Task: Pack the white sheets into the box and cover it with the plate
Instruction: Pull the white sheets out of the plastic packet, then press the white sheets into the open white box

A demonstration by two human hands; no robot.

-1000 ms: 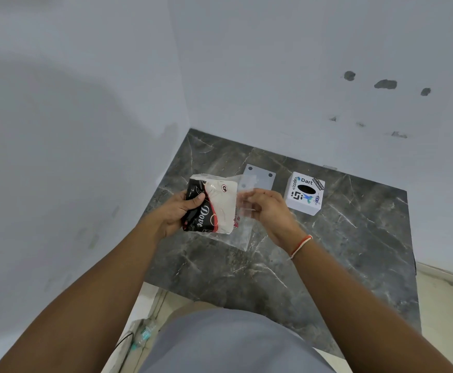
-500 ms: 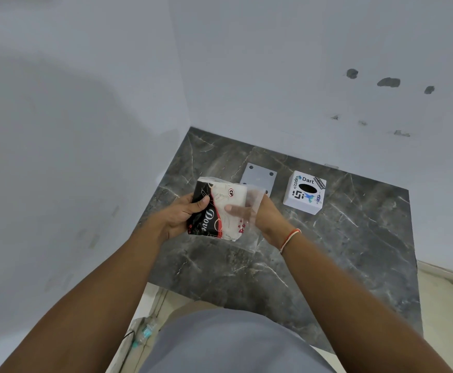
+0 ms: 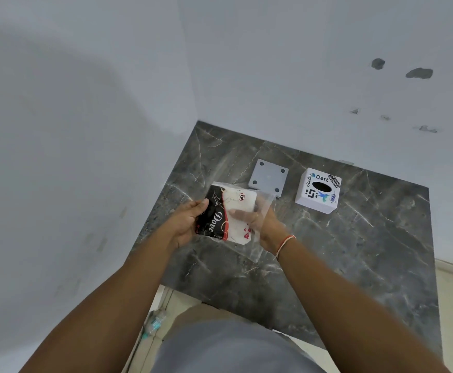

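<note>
Table (image 3: 341, 259) of dark grey marble with pale veins, set into a corner of two pale walls; the right-hand wall (image 3: 327, 63) carried a few dark chipped patches. Pale floor showed past the table's near and right edges.

Box (image 3: 318, 190) — a white cube with printed stickers, one reading "Dart", and a dark oval hole in its top — stood toward the back of the table. What it held could not be seen. Plate (image 3: 268, 178), flat grey square with four corner holes, lay just left of the box, apart from it.

Clear plastic packet (image 3: 224, 211), printed black and red with "Dove", was held above the table in front of the plate, with the white sheets (image 3: 243, 204) inside it. Left hand (image 3: 186, 222) gripped the packet's black end, thumb on top. Right hand (image 3: 257, 224) reached into the open clear end — fingers on the sheets, seen through the film; grip unclear.
</note>
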